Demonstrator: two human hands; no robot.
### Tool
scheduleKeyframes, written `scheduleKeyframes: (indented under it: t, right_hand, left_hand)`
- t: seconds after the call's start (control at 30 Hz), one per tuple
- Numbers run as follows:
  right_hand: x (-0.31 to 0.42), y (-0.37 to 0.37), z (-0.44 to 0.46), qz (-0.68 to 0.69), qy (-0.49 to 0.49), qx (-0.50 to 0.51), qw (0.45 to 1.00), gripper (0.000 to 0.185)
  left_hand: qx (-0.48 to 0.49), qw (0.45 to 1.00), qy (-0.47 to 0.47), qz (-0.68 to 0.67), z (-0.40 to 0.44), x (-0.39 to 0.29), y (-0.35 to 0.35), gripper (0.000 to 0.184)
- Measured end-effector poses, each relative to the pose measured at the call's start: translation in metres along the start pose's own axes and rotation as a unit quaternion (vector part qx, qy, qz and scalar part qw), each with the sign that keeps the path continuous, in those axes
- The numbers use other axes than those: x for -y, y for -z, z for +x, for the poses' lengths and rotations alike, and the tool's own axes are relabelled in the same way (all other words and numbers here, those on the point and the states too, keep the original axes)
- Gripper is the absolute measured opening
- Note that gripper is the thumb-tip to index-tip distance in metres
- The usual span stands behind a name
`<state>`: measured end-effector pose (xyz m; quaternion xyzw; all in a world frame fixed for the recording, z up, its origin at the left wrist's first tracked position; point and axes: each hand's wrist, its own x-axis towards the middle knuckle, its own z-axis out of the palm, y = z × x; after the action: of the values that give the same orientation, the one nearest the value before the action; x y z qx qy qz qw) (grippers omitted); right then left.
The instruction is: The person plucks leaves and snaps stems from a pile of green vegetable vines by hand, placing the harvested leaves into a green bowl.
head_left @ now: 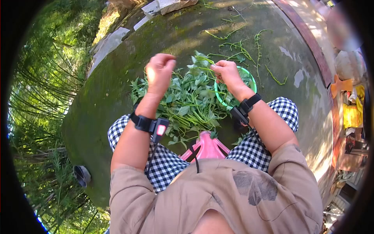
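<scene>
A heap of leafy green stems (pixel 187 95) lies on the ground in front of my knees. Above its left part is my left hand (pixel 159 74), its fingers curled together; whether anything is in them is hidden. My right hand (pixel 229 75) pinches a leafy green stem (pixel 204 59) between thumb and fingers, the leaves pointing to the left. Just below that hand, a basket with a light green rim (pixel 255 84) stands at the right side of the heap, with green leaves inside it. My wrist and forearm partly cover the basket.
Stripped stems (pixel 237 48) lie scattered on the mossy concrete ground (pixel 113 93) beyond the basket. A pink plastic stool (pixel 206 146) is between my legs. Stone slabs (pixel 111 43) and dense greenery border the left; a dark round container (pixel 82 175) sits at lower left. Assorted items line the right.
</scene>
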<state>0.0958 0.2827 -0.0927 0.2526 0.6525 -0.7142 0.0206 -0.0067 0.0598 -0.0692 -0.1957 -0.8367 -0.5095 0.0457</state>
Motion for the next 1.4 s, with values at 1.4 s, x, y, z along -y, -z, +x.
scheduleKeyframes:
  t: [1.4]
  right_hand:
    - [0.019,-0.031,-0.022,-0.453,0.128,0.032,0.882,0.019]
  left_hand:
    - [0.102,0.965,-0.195,0.141,-0.055,-0.010,-0.055,0.011]
